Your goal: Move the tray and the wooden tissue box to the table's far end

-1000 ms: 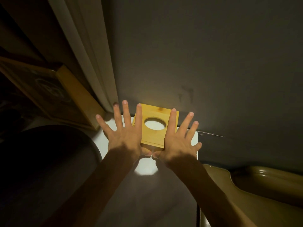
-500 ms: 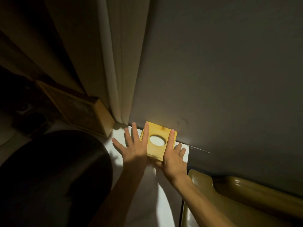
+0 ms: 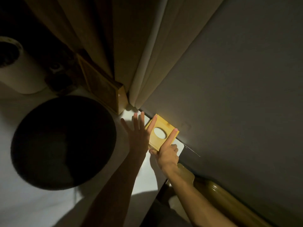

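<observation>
The wooden tissue box [image 3: 164,126], yellow with an oval hole in its top, sits on the white table [image 3: 144,177] at its far corner, against the grey wall. My left hand [image 3: 138,135] lies spread flat, its index finger along the box's left edge. My right hand [image 3: 167,154] has its index finger stretched along the right edge, its other fingers curled, and a thumb at the near edge. The box is held between the two hands. The round dark tray [image 3: 64,141] rests on the table to the left of my arms.
A framed picture [image 3: 105,89] leans by the beige curtain [image 3: 147,54] behind the tray. A white cylinder [image 3: 21,74] stands at far left. A brown chair back [image 3: 218,195] runs along the wall at lower right.
My view has swung left and pulled back, bringing the whole tray into sight. The right hand's outer fingers have curled in. The box stays against the wall between both hands.
</observation>
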The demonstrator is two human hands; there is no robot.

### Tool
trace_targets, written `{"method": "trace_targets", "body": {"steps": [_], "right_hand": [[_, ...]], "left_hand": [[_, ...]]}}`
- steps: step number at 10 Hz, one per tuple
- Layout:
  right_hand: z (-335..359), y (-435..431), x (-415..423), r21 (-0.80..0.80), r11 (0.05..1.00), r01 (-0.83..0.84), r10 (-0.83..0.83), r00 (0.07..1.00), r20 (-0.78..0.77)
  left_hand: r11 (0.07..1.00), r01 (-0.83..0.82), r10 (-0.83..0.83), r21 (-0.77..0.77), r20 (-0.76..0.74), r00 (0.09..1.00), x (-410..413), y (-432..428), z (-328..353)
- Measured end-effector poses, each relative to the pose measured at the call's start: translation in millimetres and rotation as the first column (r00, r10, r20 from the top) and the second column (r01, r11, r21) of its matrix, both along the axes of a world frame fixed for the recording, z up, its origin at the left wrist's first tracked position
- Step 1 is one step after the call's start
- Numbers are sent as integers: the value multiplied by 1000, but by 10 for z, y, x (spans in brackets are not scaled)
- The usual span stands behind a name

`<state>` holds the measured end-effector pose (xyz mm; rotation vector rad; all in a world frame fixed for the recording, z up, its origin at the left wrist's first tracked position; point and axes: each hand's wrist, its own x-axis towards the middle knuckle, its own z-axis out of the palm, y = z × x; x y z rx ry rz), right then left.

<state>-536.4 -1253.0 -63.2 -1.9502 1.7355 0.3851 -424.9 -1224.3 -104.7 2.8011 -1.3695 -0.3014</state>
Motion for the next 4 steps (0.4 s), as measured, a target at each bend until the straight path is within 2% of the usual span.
{"method": "trace_targets", "body": {"steps": [1,2,3,4], "right_hand": [[133,-81,32,93,993,-66,78,988,-131],[410,-236,58,286,946,-153,221,949,-224],[904,-325,195,242,905,-349,416,845,-336],[1306,-277,409,83,804,-589,581,747,-322]], "left_hand": [[999,-53,53,-7,-41,998,-39,-50,-17],[994,-110,110,12,-103,989,82,-183,-272],[994,-107,106,-16,-44,993,101,-83,209],[993,-108,108,-43,-9,994,194,350,733]]}}
